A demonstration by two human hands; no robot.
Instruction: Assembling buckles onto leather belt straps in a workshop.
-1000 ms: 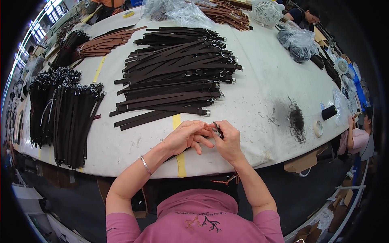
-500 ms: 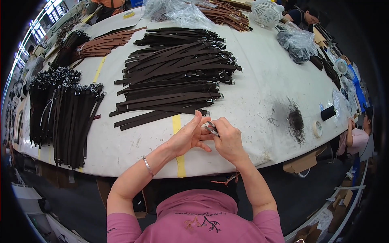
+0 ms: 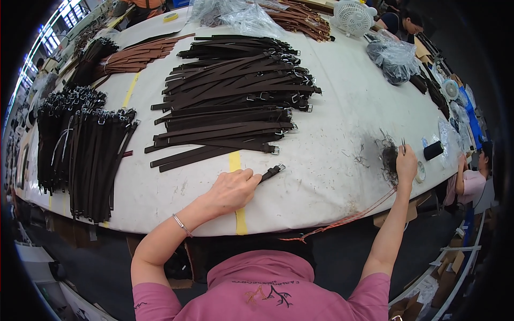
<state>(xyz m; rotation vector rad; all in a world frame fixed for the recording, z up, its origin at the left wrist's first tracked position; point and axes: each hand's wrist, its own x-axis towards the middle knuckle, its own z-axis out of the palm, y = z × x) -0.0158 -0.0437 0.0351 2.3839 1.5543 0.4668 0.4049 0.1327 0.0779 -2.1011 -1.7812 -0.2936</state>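
A dark belt [image 3: 272,173] with a silver buckle is held in my left hand [image 3: 235,188], its fingers closed. The buckle end sticks out to the right over the white table; the rest of that belt is hidden. Far to the right, my right hand [image 3: 407,165] is closed on small thread snips [image 3: 403,143], whose pointed metal tips face away from me. An orange-red cord [image 3: 353,214] runs from this hand to the table's near edge. Just left of the hand lies a heap of dark thread scraps [image 3: 389,163].
Dark buckled belts [image 3: 230,96] lie piled mid-table, with more bundles [image 3: 91,155] at the left. Brown straps [image 3: 142,55] lie farther back. Near the right edge are a black thread spool [image 3: 433,150] and a tape roll [image 3: 420,172]. A white fan [image 3: 353,17] stands at the back.
My hands were together in front of the belts and are now apart. The right went far right to the scraps with the snips, drawing the cord out. The left turned over, closed on the belt.
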